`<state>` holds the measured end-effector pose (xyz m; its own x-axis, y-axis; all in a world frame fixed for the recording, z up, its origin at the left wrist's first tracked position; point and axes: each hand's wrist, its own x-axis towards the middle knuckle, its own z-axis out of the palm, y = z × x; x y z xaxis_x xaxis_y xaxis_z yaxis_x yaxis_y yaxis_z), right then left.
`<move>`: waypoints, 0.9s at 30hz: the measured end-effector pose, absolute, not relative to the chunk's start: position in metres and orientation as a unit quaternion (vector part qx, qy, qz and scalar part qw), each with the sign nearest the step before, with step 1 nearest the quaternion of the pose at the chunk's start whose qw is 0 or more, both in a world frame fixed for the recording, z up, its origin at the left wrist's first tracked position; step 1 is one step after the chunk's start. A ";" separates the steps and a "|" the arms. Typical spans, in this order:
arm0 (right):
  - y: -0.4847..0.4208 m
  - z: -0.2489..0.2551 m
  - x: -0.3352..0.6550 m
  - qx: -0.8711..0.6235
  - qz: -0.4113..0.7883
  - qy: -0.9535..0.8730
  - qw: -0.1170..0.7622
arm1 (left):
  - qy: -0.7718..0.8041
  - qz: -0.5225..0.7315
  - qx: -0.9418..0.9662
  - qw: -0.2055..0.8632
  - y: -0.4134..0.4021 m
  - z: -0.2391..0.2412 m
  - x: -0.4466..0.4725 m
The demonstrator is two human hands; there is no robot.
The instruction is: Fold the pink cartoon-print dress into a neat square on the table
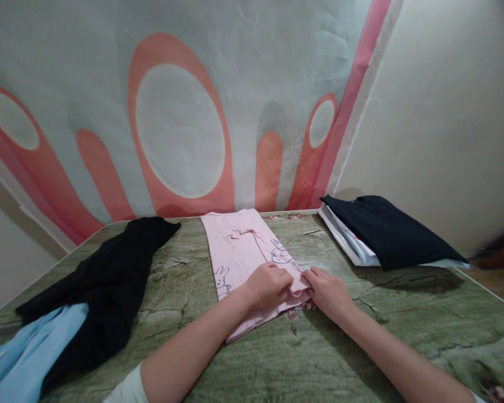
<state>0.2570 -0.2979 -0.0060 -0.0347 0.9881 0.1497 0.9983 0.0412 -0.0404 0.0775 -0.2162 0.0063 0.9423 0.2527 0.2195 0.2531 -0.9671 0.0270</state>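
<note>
A pink garment (239,252) with blue rabbit line drawings lies partly folded in the middle of the table, its far end near the wall. My left hand (271,284) rests over its near right part, fingers curled and closed on the cloth. Close beside it, my right hand (327,291) pinches the garment's right edge between thumb and fingers. A small flap of pink cloth is bunched between the two hands. The left fingertips are partly hidden.
On the left lie a rumpled black garment (109,280) and a light blue garment (33,352). At the back right stands a stack of folded clothes with a black garment (390,229) on top. The wood-patterned table (185,347) meets a wall with a pink-and-orange printed sheet (243,84).
</note>
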 end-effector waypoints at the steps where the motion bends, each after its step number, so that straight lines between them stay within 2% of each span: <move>1: -0.298 -0.006 0.257 -0.691 -0.037 -0.718 0.068 | -0.136 -0.112 -0.984 -0.015 -0.218 0.009 0.077; 6: -0.298 -0.007 0.257 -0.695 -0.045 -0.715 0.066 | -0.157 -0.130 -0.977 -0.066 -0.224 0.012 0.080; 13: -0.297 -0.009 0.260 -0.691 -0.061 -0.717 0.065 | -0.159 -0.126 -0.979 0.005 -0.222 -0.005 0.084; 18: -0.300 -0.005 0.264 -0.671 -0.064 -0.736 0.059 | -0.139 -0.131 -0.982 0.005 -0.221 0.003 0.077; 27: -0.301 0.003 0.263 -0.650 -0.076 -0.756 0.027 | -0.119 -0.122 -0.983 -0.064 -0.225 0.011 0.077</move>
<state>0.2634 -0.3013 0.0028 -0.1544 0.9781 0.1395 0.9863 0.1445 0.0791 0.0769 -0.2250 0.0112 0.9418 0.2500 0.2248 0.2190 -0.9635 0.1541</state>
